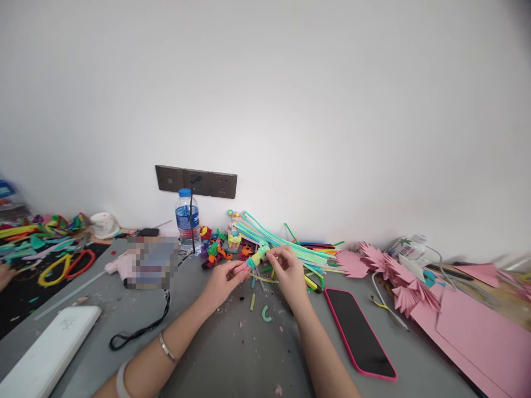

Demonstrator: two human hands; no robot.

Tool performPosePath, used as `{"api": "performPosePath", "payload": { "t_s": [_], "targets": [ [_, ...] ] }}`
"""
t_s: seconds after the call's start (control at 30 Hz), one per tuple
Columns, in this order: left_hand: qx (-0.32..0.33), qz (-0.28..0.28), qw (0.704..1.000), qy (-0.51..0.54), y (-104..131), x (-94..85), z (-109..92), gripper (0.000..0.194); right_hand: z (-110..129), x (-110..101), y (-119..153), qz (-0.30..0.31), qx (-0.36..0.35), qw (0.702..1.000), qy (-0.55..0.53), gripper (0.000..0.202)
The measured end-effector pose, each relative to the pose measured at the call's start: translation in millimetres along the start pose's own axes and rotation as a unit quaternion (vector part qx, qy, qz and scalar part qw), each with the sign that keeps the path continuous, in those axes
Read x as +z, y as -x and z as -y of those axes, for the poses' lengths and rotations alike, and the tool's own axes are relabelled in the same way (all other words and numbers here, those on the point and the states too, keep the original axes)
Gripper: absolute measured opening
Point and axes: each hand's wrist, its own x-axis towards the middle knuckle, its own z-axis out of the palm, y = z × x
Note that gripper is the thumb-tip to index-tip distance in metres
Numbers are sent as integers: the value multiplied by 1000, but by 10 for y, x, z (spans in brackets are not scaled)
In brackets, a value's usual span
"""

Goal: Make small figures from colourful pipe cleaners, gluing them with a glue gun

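Observation:
Over the grey table (224,354) I hold a small pipe-cleaner figure (257,256) with bands of pink, teal, yellow and green. My left hand (224,282) is closed on its pink lower end. At its green upper end, the fingertips of my right hand (288,272) are pinched together against it. Beneath my hands lie a short yellow-green piece (253,302) and a curved mint piece (266,314). Just behind stand a finished-looking pastel figure (234,235) and a bundle of long teal and green pipe cleaners (290,243). Fine detail of the held figure is too small to tell.
A pink-cased phone (360,333) and folded pink paper (415,282) lie to the right. On the left are a white power bank (53,354), scissors with yellow and red handles (66,270), a black cord loop (141,330) and a water bottle (188,221). Another person's hand (5,275) shows at the left edge.

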Motion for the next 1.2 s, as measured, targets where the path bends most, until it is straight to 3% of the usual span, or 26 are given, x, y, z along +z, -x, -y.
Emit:
{"api": "performPosePath", "payload": {
  "t_s": [0.2,0.67,0.83,1.2],
  "targets": [
    [12,7,999,-32,3,3,-3,33,-7,40,19,35,-9,999,14,16],
    [19,-14,998,-62,18,1,-23,33,-31,42,22,35,-9,999,14,12],
    [13,-9,997,-70,19,3,-36,33,-81,45,16,17,46,997,-61,21],
    [8,5,999,-38,17,9,18,35,-49,49,0,24,69,992,-101,33]
  ]
}}
